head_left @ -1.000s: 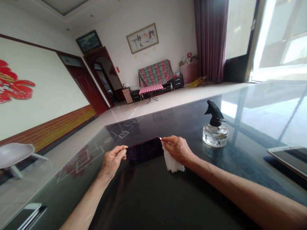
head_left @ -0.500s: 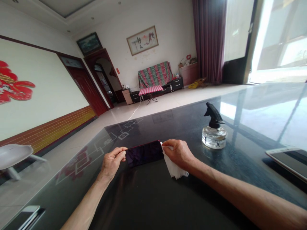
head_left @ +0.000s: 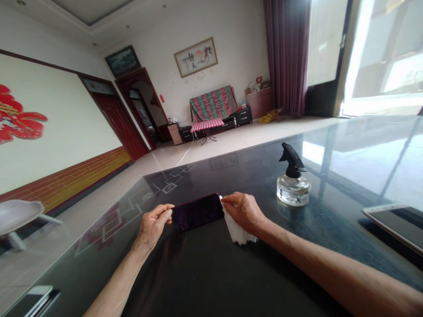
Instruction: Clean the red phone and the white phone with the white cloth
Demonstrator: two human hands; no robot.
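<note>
Phone (head_left: 197, 213), dark screen toward the viewer, at the centre, over the black table (head_left: 198, 277); whether its lower edge touches the surface cannot be told. Left hand (head_left: 152, 228): grip pinching the phone's left end. Right hand (head_left: 244, 212): grip pinching a white tissue (head_left: 238, 232) at the right end. Beyond, to the right, an upright spray bottle (head_left: 293, 189); a second phone (head_left: 398, 223) at far right, a third phone (head_left: 28, 301) at lower left.

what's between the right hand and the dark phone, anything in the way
Only the white tissue, pinched in the right hand at the right end of the dark phone. Nothing else visible stands between them; the spray bottle is off to the right, out of the way.
</note>
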